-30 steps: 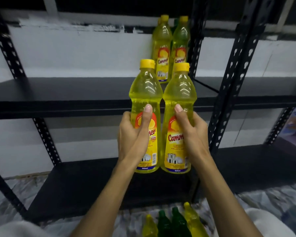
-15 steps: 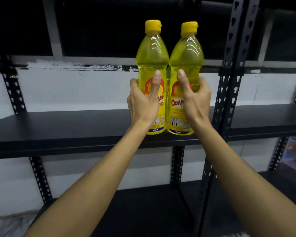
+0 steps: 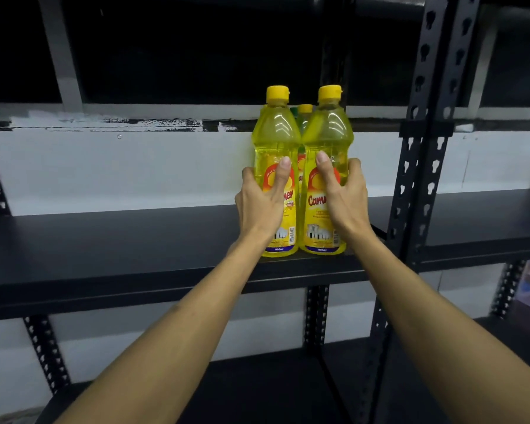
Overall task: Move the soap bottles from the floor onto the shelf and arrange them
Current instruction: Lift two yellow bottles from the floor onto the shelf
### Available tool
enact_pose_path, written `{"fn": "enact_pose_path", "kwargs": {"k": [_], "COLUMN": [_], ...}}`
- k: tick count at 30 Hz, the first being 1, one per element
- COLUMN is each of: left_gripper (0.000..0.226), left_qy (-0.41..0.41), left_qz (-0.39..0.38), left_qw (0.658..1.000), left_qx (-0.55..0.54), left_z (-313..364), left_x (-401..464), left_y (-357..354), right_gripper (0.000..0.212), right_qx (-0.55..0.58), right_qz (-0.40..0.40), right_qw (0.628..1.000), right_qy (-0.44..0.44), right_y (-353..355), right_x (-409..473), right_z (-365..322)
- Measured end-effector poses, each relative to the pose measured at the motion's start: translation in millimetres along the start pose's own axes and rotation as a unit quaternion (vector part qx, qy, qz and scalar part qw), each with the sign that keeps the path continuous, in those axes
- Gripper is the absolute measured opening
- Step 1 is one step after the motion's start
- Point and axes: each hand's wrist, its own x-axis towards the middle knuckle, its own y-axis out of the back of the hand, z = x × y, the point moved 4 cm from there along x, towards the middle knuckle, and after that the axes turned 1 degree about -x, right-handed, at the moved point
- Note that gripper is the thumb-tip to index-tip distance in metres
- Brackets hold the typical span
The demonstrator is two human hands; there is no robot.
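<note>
Black metal shelf (image 3: 135,240) against a white wall (image 3: 120,166), two yellow soap bottles (image 3: 276,142) upright and touching near its front edge, left hand (image 3: 262,203) gripping one, right hand (image 3: 344,200) gripping the other, more bottles (image 3: 304,113) behind

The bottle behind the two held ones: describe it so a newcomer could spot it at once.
Find the black shelf crossing the middle of the view, with two yellow bottles held side by side by the left hand and right hand. In the gap between their necks shows the rear bottle: only its yellow cap and shoulder show, no hand touching it.
</note>
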Motion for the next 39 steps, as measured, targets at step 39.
{"fn": "enact_pose_path", "kwargs": {"k": [39], "left_gripper": [0.069], "left_qy": [0.025], "left_qz": [-0.094], "left_qw": [0.991], "left_qx": [-0.094], "left_z": [-81], "left_x": [89], "left_y": [-53], "right_gripper": [0.05], "right_qx": [0.077], "right_qz": [-0.13], "right_qw": [0.989], "right_qy": [0.004], "right_y": [-40], "right_x": [101], "right_z": [86]}}
